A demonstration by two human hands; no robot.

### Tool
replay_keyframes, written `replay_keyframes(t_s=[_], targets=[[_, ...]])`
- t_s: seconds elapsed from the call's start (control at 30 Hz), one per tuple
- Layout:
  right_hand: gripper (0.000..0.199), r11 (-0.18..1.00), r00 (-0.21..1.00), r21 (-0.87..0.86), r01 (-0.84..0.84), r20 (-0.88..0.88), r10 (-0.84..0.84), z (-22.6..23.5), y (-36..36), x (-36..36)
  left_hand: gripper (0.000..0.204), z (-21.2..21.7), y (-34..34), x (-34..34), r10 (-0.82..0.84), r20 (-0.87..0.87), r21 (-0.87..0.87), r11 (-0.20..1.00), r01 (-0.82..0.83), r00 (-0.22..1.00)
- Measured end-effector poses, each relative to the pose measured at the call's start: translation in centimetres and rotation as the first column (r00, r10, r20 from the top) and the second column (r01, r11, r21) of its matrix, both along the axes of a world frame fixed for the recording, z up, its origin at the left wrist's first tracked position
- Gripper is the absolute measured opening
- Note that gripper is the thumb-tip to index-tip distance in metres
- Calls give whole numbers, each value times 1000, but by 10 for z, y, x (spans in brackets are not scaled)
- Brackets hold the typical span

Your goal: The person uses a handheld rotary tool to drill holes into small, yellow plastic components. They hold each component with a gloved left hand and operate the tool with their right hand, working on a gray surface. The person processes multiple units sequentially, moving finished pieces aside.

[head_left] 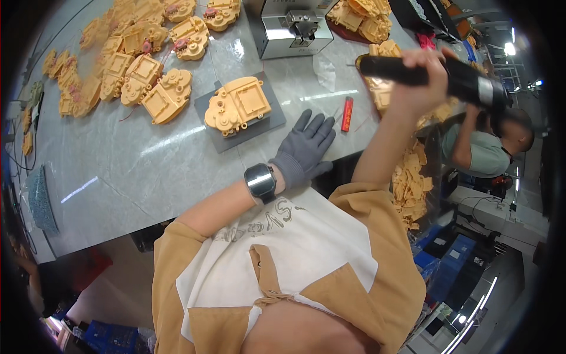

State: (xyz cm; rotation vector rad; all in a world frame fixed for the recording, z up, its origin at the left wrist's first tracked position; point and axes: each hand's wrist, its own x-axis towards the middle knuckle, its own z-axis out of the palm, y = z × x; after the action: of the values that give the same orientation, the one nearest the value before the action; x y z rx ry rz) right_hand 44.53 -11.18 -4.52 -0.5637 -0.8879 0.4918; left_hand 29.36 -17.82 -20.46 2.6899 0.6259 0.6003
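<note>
Grey table: loose rows of orange-yellow gear housings at left; metal box machine beyond; small red stick just right of gloved fingers. More orange parts heaped at right; co-worker past them. Raised screwdriver hides some parts behind it.

Single housing on dark grey pad, left of gloved left hand, apart from it. Left hand empty, palm down, fingers spread. Right hand wrapped around black power screwdriver, well apart from single housing.
</note>
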Motion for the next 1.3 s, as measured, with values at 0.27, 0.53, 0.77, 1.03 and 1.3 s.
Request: replay_keyframes(t_s=[0.27,0.53,0.77,1.03,1.3], targets=[[23,991,991,-124,40,128,-24,-7,88,-64,58,29,-7,-21,-78,52,-50,996,80,996],[17,938,920,-294,182,388,-57,-27,105,-48,78,88,36,-131,471,208,-121,882,-455,858],[30,990,978,-73,-119,164,129,-6,39,-45,82,34,56,-146,484,209,-100,875,-474,850],[19,994,968,-41,101,236,-89,2,84,-66,80,23,52,-145,512,245,-118,859,-499,823],[13,961,930,-224,165,361,-76,-12,89,-75,80,23,53,-147,520,255,-143,854,-500,815]])
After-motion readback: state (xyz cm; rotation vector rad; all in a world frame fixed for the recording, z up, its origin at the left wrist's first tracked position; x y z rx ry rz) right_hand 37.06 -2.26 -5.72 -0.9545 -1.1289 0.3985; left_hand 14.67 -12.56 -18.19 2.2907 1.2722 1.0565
